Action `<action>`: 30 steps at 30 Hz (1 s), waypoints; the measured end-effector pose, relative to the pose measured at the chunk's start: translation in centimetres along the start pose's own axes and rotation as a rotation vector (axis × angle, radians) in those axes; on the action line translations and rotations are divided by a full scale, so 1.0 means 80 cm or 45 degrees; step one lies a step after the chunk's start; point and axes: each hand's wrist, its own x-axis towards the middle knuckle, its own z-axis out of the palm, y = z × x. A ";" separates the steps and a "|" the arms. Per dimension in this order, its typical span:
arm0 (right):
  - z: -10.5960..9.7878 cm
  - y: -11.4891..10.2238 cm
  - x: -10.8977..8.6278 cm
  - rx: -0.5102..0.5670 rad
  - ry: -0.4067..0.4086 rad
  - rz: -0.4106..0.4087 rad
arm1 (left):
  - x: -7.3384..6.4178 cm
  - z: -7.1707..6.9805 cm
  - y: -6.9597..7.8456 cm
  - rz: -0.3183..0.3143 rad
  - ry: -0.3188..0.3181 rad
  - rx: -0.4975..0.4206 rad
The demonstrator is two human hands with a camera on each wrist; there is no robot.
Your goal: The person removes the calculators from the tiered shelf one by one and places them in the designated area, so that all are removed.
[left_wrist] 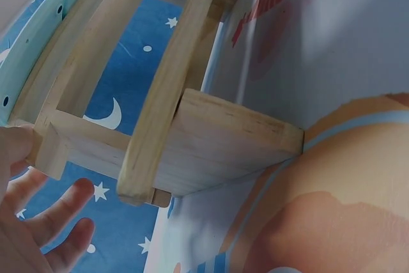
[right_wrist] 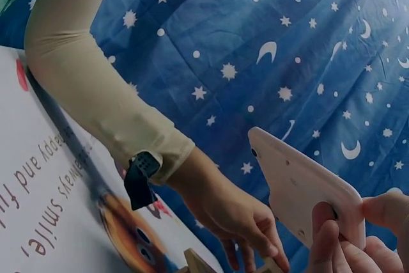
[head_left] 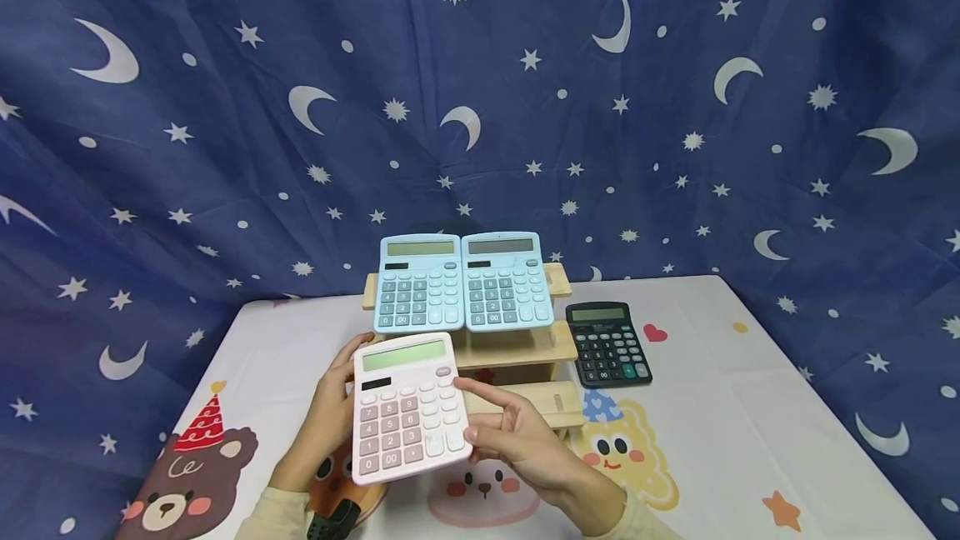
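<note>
A pale pink calculator [head_left: 411, 407] is tilted up, with its keys facing the head camera. My right hand [head_left: 525, 440] pinches its right edge, and in the right wrist view the fingers [right_wrist: 326, 241] lie against its back. Beyond it stands a stepped wooden rack [head_left: 517, 346]. My left hand [head_left: 330, 407], partly hidden by the pink calculator, grips the rack's left end; in the left wrist view its other fingers [left_wrist: 61, 212] extend past the wood. Two light blue calculators [head_left: 420, 283], [head_left: 508, 282] lean side by side on the top tier.
A black calculator [head_left: 609, 344] lies on the table at the rack's right. The white tablecloth [head_left: 720, 407] has cartoon prints. A dark blue curtain [head_left: 480, 165] with moons and stars hangs behind the table. A dark band [head_left: 335, 519] is on the left wrist.
</note>
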 end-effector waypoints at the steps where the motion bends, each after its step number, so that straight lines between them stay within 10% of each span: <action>1: 0.000 -0.001 0.000 -0.005 -0.007 -0.006 | 0.000 0.000 0.000 0.012 0.004 -0.002; 30: -0.028 -0.043 -0.035 -0.196 0.134 -0.185 | 0.000 0.003 -0.005 0.146 0.094 0.059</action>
